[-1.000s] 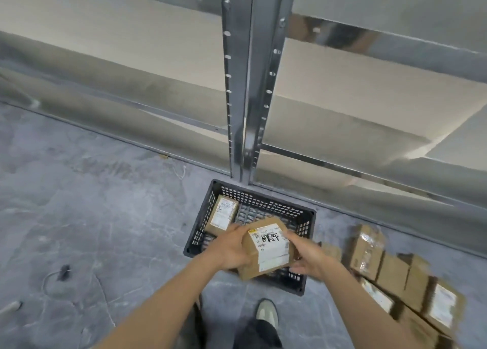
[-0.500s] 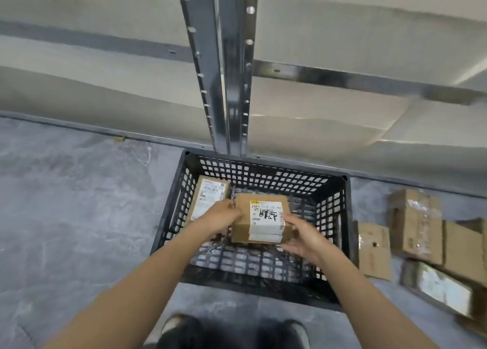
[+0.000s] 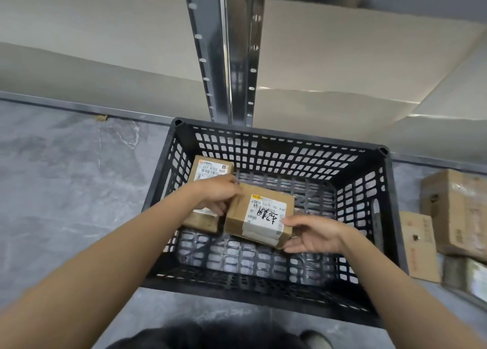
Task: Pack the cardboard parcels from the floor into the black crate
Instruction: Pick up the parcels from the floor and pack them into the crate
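From my seat I see both hands on one parcel (image 3: 259, 214). The left hand (image 3: 216, 193) curls its fingers over the far left corner, wrist bent down. The right hand (image 3: 313, 234) takes the near right corner, thumb on the label's edge and fingers nearly straight underneath. Both forearms reach down and forward, converging on it. The parcel sits low inside the crate (image 3: 276, 135), label up and slightly tilted. I cannot tell whether it touches the bottom. Just left of the grip, partly under the left hand, a second parcel (image 3: 210, 169) lies against the crate's left wall. Right of the grip, outside the crate, loose parcels (image 3: 458, 211) lie on the floor (image 3: 66, 177). Beyond it rises a metal post (image 3: 229, 58).
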